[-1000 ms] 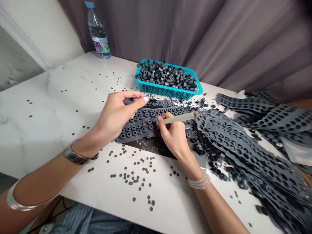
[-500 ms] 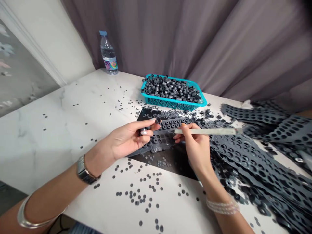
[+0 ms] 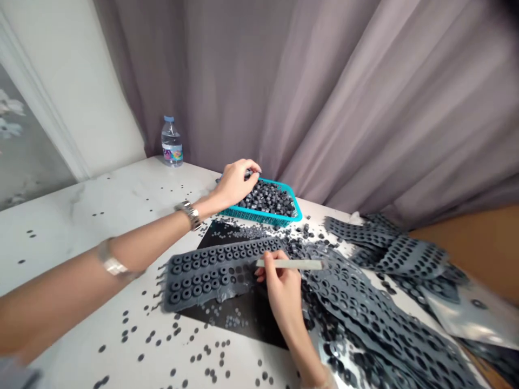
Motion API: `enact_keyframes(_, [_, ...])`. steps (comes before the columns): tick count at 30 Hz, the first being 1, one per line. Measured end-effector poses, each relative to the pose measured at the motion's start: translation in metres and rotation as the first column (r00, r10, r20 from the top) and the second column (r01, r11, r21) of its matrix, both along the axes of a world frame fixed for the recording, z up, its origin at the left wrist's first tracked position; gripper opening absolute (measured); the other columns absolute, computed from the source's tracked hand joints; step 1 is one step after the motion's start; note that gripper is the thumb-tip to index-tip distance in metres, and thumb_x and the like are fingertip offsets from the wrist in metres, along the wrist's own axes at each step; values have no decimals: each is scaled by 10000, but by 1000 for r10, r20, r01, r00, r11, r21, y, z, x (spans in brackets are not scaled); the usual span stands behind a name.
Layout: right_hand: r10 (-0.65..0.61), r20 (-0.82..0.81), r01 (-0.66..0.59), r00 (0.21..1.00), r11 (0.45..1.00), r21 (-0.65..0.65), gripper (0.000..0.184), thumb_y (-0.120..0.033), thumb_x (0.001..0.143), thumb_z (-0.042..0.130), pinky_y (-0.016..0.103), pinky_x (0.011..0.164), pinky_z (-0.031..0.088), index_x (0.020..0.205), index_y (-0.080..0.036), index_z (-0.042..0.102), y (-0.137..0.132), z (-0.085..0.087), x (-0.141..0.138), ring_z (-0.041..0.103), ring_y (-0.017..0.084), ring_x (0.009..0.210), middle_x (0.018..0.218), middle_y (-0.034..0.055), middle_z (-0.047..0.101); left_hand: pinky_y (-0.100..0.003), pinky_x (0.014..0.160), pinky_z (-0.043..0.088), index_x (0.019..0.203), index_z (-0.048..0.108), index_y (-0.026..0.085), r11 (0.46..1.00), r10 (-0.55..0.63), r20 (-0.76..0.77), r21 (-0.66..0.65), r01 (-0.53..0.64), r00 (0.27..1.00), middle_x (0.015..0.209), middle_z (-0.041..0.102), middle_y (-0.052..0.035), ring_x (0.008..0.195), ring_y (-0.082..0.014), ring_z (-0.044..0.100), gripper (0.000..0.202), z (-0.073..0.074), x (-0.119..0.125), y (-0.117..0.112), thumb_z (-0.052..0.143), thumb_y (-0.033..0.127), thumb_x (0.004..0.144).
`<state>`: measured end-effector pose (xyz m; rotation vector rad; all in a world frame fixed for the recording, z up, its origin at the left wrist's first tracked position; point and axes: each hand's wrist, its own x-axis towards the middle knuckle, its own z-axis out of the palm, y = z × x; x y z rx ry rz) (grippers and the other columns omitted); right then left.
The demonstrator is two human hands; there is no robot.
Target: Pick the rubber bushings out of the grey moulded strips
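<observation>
My left hand [image 3: 237, 181] is over the turquoise basket [image 3: 299, 208], its fingers curled round small black rubber pieces [image 3: 248, 174], partly hidden by the fingers. Small black ring-like parts [image 3: 267, 199] fill the basket. In a pinch grip, my right hand [image 3: 281, 278] holds a flat whitish stick [image 3: 302, 265]; the tip by my fingers is hard to make out. That hand rests at the right part of a dark grey rubber sheet [image 3: 190, 275] with rows of raised rings. Some positions near the stick are flat holes without rings.
A black mat [image 3: 259, 324] lies under the sheet. Punched grey sheets [image 3: 365, 297] are heaped at the right. Small black discs [image 3: 211, 373] are scattered over the white table [image 3: 89, 216]. A water bottle [image 3: 172, 143] stands at the back left before a grey curtain [image 3: 227, 81].
My left hand has moved from above the rubber sheet, up and away to the basket, uncovering the sheet's left part. My right hand still holds the stick over the sheet. The view has shifted.
</observation>
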<state>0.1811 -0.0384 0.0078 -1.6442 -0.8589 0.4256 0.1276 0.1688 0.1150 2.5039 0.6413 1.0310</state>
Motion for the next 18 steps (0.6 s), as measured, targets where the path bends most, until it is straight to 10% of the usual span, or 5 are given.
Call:
enact_keyframes(6, [-8,77,9,997,1000,-22,379,-513,922,464,256,526,422,682,-225,522,0,-7,1,571,158,512,556,-9,600,-477,1078,321,1133,671,174,986,-166,-282,-21,167,945,1291,624,-140,1308,-296,451,395,-21,43,34,592,366,797])
enact_keyframes(11, [-2,66,2,998,1000,8,368,-499,922,469,258,537,434,682,-225,524,1,-6,1,579,159,519,567,-4,617,-631,1122,120,1394,489,186,987,-162,-357,-41,158,920,1551,327,-187,1464,-380,163,657,-38,26,48,548,512,826])
enact_keyframes(18, [-9,34,9,999,1000,4,356,-498,927,448,260,566,439,709,-227,519,-3,4,2,597,162,551,592,-11,617,-495,1166,189,1484,338,141,997,-56,-265,-61,41,963,1598,215,-175,1483,-303,143,661,-43,-23,17,409,470,915])
